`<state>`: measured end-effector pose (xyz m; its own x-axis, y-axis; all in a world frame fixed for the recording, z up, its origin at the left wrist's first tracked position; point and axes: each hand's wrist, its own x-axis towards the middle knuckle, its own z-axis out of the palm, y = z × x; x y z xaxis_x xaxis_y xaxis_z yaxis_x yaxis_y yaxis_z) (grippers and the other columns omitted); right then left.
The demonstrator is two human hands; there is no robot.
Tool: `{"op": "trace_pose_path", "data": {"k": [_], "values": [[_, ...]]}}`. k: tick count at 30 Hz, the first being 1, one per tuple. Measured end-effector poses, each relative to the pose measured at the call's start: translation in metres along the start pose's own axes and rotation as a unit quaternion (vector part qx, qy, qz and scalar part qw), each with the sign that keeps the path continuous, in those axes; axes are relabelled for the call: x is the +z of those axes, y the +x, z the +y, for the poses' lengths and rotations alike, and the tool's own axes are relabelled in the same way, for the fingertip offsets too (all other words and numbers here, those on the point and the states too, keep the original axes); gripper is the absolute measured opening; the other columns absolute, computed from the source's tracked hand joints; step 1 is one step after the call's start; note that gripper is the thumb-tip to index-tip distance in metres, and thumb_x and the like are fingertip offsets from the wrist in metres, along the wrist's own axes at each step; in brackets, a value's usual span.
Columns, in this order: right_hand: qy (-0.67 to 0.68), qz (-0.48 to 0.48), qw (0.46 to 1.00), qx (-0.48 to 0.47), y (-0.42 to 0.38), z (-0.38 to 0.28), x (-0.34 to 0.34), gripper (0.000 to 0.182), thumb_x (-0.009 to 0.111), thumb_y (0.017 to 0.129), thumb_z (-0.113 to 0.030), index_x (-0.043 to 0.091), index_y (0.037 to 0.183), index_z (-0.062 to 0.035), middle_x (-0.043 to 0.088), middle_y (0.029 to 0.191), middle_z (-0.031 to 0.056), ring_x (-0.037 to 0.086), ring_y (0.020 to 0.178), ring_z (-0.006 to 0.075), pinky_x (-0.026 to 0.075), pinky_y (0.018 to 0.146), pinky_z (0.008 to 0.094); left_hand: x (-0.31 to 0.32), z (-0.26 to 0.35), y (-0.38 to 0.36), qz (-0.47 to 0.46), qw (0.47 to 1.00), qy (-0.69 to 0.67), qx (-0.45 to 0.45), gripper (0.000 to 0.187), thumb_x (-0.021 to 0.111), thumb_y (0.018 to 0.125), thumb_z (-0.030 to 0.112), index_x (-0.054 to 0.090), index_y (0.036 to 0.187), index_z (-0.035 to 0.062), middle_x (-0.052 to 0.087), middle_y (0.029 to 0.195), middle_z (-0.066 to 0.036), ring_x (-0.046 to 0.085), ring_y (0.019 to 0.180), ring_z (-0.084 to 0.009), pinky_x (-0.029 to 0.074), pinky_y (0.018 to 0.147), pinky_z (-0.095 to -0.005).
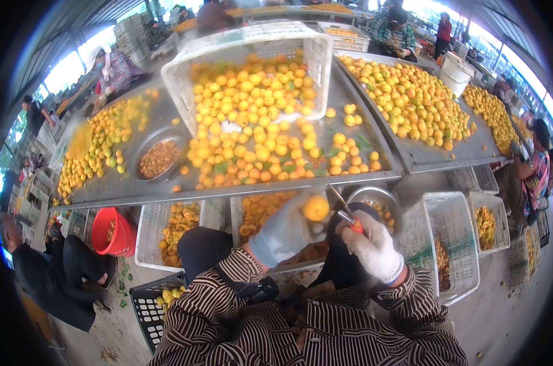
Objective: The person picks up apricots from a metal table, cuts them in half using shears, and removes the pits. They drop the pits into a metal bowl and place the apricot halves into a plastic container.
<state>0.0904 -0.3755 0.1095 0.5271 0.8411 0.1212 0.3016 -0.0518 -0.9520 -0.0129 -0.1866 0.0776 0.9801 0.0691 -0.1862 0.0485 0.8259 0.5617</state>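
My left hand (279, 233), in a grey-blue glove, is closed around a yellow-orange apricot (316, 208) in front of my lap. Fingers wrapped, my right hand (375, 249), in a white glove, grips a knife (353, 222) with a red-orange handle. Its thin blade points up and to the left, just right of the apricot and apart from it. Beyond both hands, loose apricots (261, 149) spill over the metal table (112, 196) from a white crate (323, 73) tipped on its side. Below my left hand stands a crate of cut apricot pieces (261, 210).
A metal bowl (140, 152) of brown pits sits on the table's left. Under its edge are another metal bowl (393, 195), a red bucket (115, 232) and white crates (451, 244). A person (51, 274) sits at left; another person (535, 165) is at right.
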Motion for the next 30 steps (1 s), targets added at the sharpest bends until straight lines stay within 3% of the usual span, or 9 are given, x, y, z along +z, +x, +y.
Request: {"op": "trace_pose_path", "data": {"k": [4,7,14,17,18,21,22,26,30], "values": [[-0.088,-0.033,0.993,-0.066,0.015,-0.017,0.025,0.021,0.065,0.092,-0.018,0.059,0.099,0.0010,0.058,0.069,0.0131,0.055,0.058,0.0210,0.046,0.056,0.0316,-0.007,0.006,-0.023,0.077,0.977,0.197,0.039,0.065,0.032,0.100,0.061,0.058,0.121,0.0054,0.057,0.088,-0.004,0.053,0.070,-0.0100,0.048,0.062,-0.0266],[-0.114,-0.040,0.990,-0.070,0.020,-0.015,0.038,0.021,0.065,0.091,-0.019,0.059,0.096,0.0006,0.057,0.067,0.0156,0.057,0.057,0.0266,0.046,0.056,0.0330,-0.013,0.002,-0.035,0.118,0.955,0.258,0.086,0.050,0.040,0.102,0.050,0.057,0.115,0.0053,0.061,0.084,-0.005,0.056,0.061,-0.0082,0.047,0.050,-0.0211],[-0.163,-0.059,0.982,-0.067,0.023,-0.020,0.055,0.021,0.065,0.089,-0.019,0.056,0.090,-0.0007,0.055,0.064,0.0188,0.058,0.058,0.0359,0.045,0.053,0.0394,-0.009,-0.005,-0.043,0.173,0.939,0.236,0.179,0.056,0.041,0.101,0.052,0.056,0.117,0.0001,0.062,0.082,-0.004,0.060,0.062,-0.0106,0.053,0.059,-0.0229],[-0.240,-0.029,0.963,-0.116,0.025,-0.016,0.061,0.015,0.062,0.086,-0.016,0.055,0.091,-0.0029,0.055,0.063,0.0216,0.059,0.063,0.0424,0.044,0.053,0.0466,-0.025,-0.002,-0.050,0.134,0.940,0.297,0.104,0.050,0.040,0.103,0.046,0.056,0.116,0.0007,0.063,0.096,-0.007,0.063,0.071,-0.0100,0.054,0.065,-0.0225],[-0.259,-0.027,0.951,-0.165,0.025,-0.004,0.061,0.015,0.062,0.086,-0.016,0.054,0.090,-0.0033,0.055,0.063,0.0217,0.059,0.064,0.0437,0.044,0.054,0.0476,-0.033,-0.011,-0.046,0.132,0.911,0.354,0.168,0.044,0.040,0.104,0.041,0.055,0.118,0.0017,0.060,0.103,-0.007,0.061,0.074,-0.0097,0.053,0.065,-0.0227],[-0.171,-0.056,0.983,-0.033,0.027,0.002,0.057,0.040,0.063,0.085,-0.018,0.057,0.120,-0.0005,0.066,0.083,0.0234,0.068,0.082,0.0373,0.053,0.071,0.0375,-0.040,-0.014,-0.044,0.008,0.867,0.430,0.253,0.040,0.062,0.095,0.029,0.049,0.123,0.0035,0.054,0.114,-0.011,0.054,0.109,-0.0219,0.043,0.097,-0.0335],[-0.162,-0.075,0.983,-0.050,0.032,0.011,0.062,0.040,0.063,0.085,-0.018,0.057,0.120,-0.0005,0.066,0.083,0.0234,0.068,0.082,0.0373,0.053,0.071,0.0375,-0.036,-0.009,-0.046,0.008,0.791,0.531,0.303,0.043,0.070,0.089,0.026,0.050,0.121,0.0043,0.054,0.116,-0.012,0.054,0.110,-0.0217,0.043,0.096,-0.0337],[0.009,-0.141,0.989,0.033,0.026,0.034,0.066,0.041,0.066,0.085,-0.016,0.056,0.121,0.0007,0.067,0.090,0.0198,0.069,0.088,0.0326,0.052,0.074,0.0346,-0.029,0.002,-0.063,0.028,0.806,0.549,0.217,0.047,0.074,0.085,0.023,0.049,0.120,0.0057,0.057,0.114,-0.016,0.060,0.105,-0.0285,0.046,0.091,-0.0361],[-0.076,-0.162,0.983,0.036,0.023,0.017,0.064,0.039,0.066,0.087,-0.019,0.056,0.119,0.0007,0.066,0.090,0.0224,0.067,0.087,0.0364,0.052,0.071,0.0377,-0.029,-0.002,-0.071,0.056,0.768,0.601,0.214,0.047,0.075,0.084,0.025,0.049,0.118,0.0062,0.061,0.107,-0.015,0.064,0.098,-0.0307,0.050,0.084,-0.0381]]}}
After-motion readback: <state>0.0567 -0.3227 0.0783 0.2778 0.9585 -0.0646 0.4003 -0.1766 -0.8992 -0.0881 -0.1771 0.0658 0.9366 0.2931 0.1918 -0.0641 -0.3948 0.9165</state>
